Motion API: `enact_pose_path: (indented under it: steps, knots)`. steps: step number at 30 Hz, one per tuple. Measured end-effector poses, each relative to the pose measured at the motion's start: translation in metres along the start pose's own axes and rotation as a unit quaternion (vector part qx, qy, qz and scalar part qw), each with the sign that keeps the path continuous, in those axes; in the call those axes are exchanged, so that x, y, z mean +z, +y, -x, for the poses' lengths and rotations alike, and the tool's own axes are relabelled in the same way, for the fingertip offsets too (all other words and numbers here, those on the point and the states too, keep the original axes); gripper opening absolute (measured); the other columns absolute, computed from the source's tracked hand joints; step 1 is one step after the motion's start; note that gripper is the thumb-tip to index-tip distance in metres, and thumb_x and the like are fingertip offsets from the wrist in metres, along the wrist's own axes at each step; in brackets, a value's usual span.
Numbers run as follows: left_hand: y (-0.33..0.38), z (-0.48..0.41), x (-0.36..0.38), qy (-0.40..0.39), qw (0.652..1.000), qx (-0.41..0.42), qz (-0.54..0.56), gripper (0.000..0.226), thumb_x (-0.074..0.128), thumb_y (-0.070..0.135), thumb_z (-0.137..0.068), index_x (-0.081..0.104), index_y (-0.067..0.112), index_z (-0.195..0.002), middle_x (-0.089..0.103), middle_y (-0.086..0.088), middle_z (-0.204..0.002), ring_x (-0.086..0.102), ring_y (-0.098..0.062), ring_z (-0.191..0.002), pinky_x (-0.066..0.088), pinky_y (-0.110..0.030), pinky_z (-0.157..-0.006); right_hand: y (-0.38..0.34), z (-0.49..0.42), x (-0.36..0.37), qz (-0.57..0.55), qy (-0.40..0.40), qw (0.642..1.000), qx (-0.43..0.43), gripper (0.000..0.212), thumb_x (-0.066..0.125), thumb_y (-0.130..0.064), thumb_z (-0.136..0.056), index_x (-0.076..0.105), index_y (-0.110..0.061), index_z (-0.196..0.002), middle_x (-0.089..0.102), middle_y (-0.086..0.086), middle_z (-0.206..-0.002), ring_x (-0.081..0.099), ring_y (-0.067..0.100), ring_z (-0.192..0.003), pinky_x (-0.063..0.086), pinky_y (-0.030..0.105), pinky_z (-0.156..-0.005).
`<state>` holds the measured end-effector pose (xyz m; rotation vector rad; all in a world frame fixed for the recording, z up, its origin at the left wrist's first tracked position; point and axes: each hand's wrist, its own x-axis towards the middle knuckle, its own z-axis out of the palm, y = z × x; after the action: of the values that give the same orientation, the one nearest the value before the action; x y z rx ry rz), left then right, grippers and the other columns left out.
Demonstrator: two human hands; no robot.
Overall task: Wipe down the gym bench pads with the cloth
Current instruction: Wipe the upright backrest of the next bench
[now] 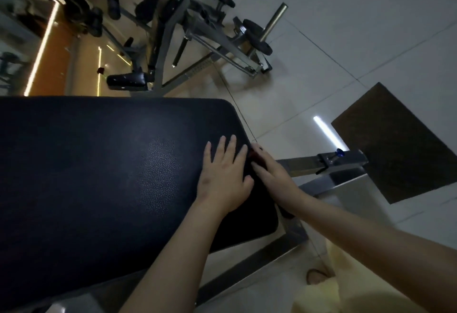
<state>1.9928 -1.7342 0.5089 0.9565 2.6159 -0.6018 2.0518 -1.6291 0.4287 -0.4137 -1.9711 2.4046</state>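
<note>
There is one large black bench pad (pixel 99 164) with a grained skin, and two bare hands are on it. The left hand (pixel 223 176) lies flat on the top of the pad, close to its right edge. Its four fingers (pixel 221 150) are straight and a little spread, and they hold nothing. The right hand (pixel 270 174) is just beside it, at the rounded edge of the pad, and the two hands almost touch at the thumbs. Under the right fingers (pixel 259 153) one small dark red piece shows, which seems to be the cloth (pixel 254 156). It sits against the side of the pad, just beside the left little finger. The light is weak there, so I cannot tell if the right fingers grip the cloth or only press it. Past the right fingers, away from the pad, one steel frame bar (pixel 306 164) runs outward. It carries one blue knob (pixel 339 152). Further out in the same direction one dark brown mat (pixel 395 144) lies on the pale tiled floor (pixel 371 28), and one bright strip of light (pixel 326 132) reflects on the tiles between. Well beyond the fingertips of both hands stands one weight machine (pixel 173 28) with two bare steel pegs. One foot (pixel 315 277) shows below the right forearm.
</note>
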Motion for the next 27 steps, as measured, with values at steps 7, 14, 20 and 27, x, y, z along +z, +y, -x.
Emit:
enact_pose_path:
  steps: [7,14,20,27]
  knots:
    - [-0.029,0.024,-0.038,0.184,0.830,-0.078,0.520,0.069,0.053,0.009,-0.095,0.024,0.028,-0.155,0.023,0.013,-0.160,0.019,0.003,-0.145,0.020,-0.029,-0.122,-0.098,-0.043,0.026,-0.049,-0.102,0.989,-0.092,0.044,0.042,-0.008,-0.104,0.041,-0.028,-0.143,0.051,-0.007,-0.141,0.049,-0.005,-0.126,0.039,0.014,-0.103]
    - [-0.092,0.074,-0.074,0.343,0.806,-0.226,0.427,0.083,0.065,0.032,-0.089,0.011,0.043,-0.151,-0.003,0.025,-0.160,-0.003,0.005,-0.147,0.015,-0.044,-0.123,-0.179,-0.056,0.102,-0.117,-0.272,0.955,0.000,0.015,0.046,-0.029,-0.103,0.047,-0.022,-0.116,0.059,0.009,-0.117,0.064,0.010,-0.094,0.054,0.023,-0.070]
    - [-0.109,0.127,-0.088,0.406,0.771,-0.352,0.342,0.077,0.059,0.032,-0.094,0.012,0.028,-0.155,0.007,0.021,-0.161,-0.006,0.003,-0.148,-0.005,-0.035,-0.124,-0.220,-0.049,0.156,-0.093,-0.467,0.879,0.022,0.022,0.050,-0.026,-0.101,0.060,-0.018,-0.119,0.074,-0.001,-0.106,0.071,0.014,-0.097,0.056,0.026,-0.074]
    - [-0.102,0.165,-0.079,0.504,0.623,-0.486,0.351,0.034,0.054,0.013,-0.097,0.047,0.010,-0.130,0.052,0.002,-0.122,0.051,0.000,-0.111,0.042,-0.015,-0.094,-0.227,-0.043,0.194,-0.014,-0.644,0.764,-0.018,0.040,0.061,-0.038,-0.092,0.063,-0.012,-0.123,0.070,0.010,-0.116,0.066,0.023,-0.111,0.053,0.032,-0.087]
